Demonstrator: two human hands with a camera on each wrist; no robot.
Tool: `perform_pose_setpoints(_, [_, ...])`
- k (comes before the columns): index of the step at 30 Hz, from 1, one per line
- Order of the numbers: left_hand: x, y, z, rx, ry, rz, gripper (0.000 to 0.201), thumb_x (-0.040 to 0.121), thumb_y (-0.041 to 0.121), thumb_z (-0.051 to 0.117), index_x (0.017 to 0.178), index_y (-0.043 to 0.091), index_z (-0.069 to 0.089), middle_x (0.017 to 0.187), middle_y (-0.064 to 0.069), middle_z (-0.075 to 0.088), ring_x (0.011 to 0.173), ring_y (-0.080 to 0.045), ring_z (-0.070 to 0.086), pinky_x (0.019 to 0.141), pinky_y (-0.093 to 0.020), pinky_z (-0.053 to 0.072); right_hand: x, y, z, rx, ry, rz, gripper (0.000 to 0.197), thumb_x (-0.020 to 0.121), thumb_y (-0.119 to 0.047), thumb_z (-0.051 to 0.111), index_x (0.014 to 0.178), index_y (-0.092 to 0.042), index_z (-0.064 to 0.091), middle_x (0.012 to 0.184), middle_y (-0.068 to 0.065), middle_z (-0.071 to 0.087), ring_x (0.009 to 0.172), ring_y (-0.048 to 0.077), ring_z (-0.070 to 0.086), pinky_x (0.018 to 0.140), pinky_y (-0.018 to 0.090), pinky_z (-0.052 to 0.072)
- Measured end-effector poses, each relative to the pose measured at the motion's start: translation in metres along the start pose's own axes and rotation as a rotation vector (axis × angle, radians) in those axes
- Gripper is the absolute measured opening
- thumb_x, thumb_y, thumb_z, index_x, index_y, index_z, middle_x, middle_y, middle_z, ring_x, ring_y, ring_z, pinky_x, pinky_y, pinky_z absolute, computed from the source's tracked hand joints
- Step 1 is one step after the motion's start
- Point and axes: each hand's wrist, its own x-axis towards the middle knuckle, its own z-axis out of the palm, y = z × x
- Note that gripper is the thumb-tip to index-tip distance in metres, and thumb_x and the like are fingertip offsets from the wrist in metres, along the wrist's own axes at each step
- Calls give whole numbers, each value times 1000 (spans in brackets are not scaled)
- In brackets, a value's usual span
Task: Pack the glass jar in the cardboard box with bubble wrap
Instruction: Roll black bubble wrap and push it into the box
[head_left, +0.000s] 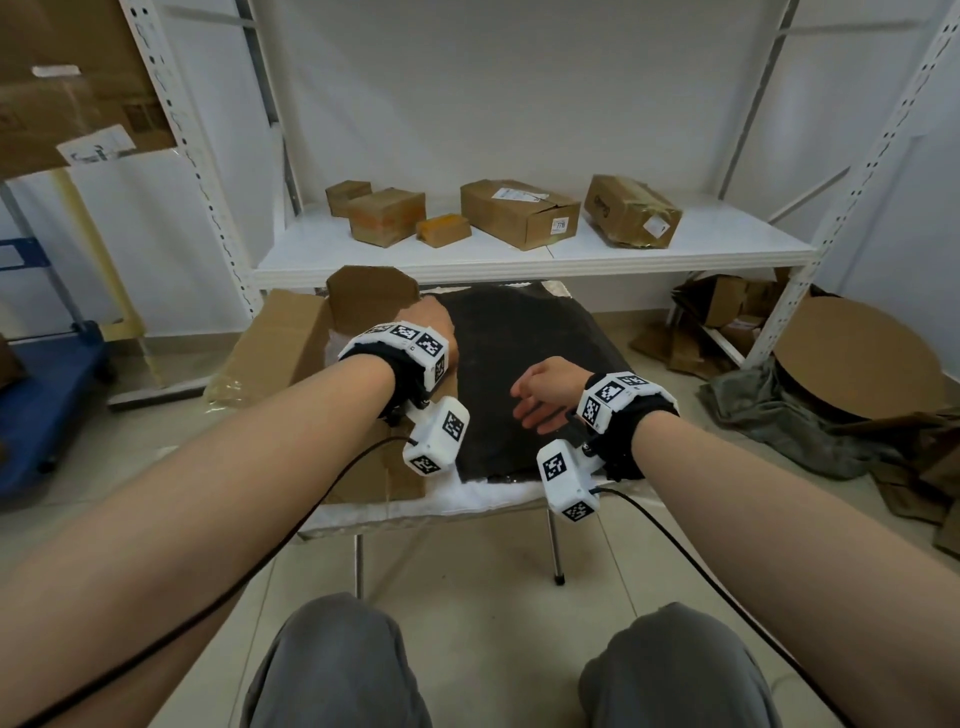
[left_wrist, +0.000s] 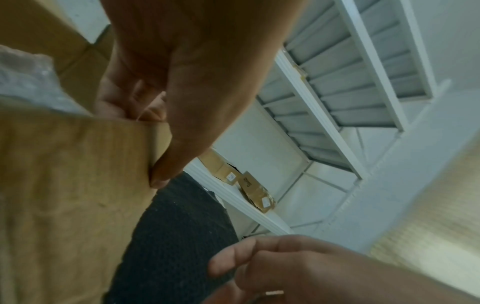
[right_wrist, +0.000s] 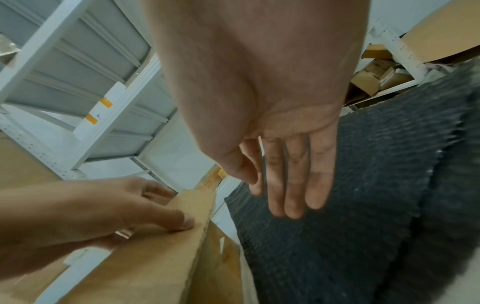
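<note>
White shelving (head_left: 519, 244) holding small parcels backs a low desk (head_left: 467, 499) with a dark mat (head_left: 519, 364). At its left, the cardboard box (head_left: 291, 343) stands open, bubble wrap (left_wrist: 28, 82) inside; left grip (head_left: 436, 332) pinches a flap, right grip (head_left: 545, 395) hovers spread.

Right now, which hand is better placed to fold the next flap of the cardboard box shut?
Probably the right hand. It hangs open and free over the dark mat, beside the cardboard box. The left hand already has its grip on a box flap, thumb pressed against the edge.
</note>
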Motion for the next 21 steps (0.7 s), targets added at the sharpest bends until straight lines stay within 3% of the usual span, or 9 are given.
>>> perform_pose_setpoints(2, [-1, 11, 1, 51, 52, 5, 68, 76, 27, 77, 133, 7, 46, 126, -16, 53, 110, -35, 59, 85, -42, 50, 3, 8, -3, -1, 48, 17, 27, 101, -11, 46, 123, 1, 58, 112, 23, 70, 89, 31, 66, 82, 42, 56])
perform_pose_setpoints(4, [-6, 23, 0, 124, 106, 55, 65, 80, 31, 74, 134, 10, 46, 130, -13, 45, 115, -35, 55, 89, -42, 46, 6, 15, -7, -37, 93, 51, 29, 101, -12, 47, 123, 1, 59, 108, 20, 70, 87, 29, 64, 78, 38, 54])
perform_pose_setpoints(7, [-17, 40, -2, 236, 118, 196, 55, 77, 38, 74, 122, 13, 56, 120, -12, 49, 107, -35, 57, 87, -41, 49, 15, 27, -14, -178, 163, 89, 31, 99, -17, 51, 123, -1, 63, 118, 17, 69, 100, 26, 65, 95, 39, 53])
perform_pose_setpoints(9, [-26, 53, 1, 269, 99, 300, 47, 76, 42, 73, 111, 14, 59, 113, -10, 56, 101, -31, 59, 79, -37, 49, 24, 39, -19, -288, 232, 113, 35, 95, -22, 56, 125, -5, 63, 127, 15, 63, 115, 31, 61, 103, 42, 49])
perform_pose_setpoints(13, [-41, 78, 24, 199, -28, 409, 27, 78, 34, 73, 94, 16, 61, 101, -6, 64, 92, -28, 63, 79, -36, 42, 24, 57, -28, -445, 338, 217, 41, 93, -31, 56, 131, -15, 59, 147, 16, 36, 132, 37, 43, 114, 48, 35])
perform_pose_setpoints(17, [-52, 87, 53, 192, -156, 433, 28, 71, 31, 79, 87, 14, 63, 86, -4, 64, 85, -27, 66, 68, -33, 41, 37, 82, -37, -494, 356, 296, 40, 84, -40, 62, 120, -23, 61, 142, 13, 46, 135, 37, 36, 112, 51, 35])
perform_pose_setpoints(21, [-57, 86, 81, 188, -249, 425, 48, 57, 36, 85, 95, 14, 67, 91, -6, 67, 82, -28, 68, 59, -30, 46, 55, 108, -49, -484, 342, 324, 47, 75, -43, 63, 115, -19, 62, 125, 14, 59, 115, 36, 52, 100, 46, 47])
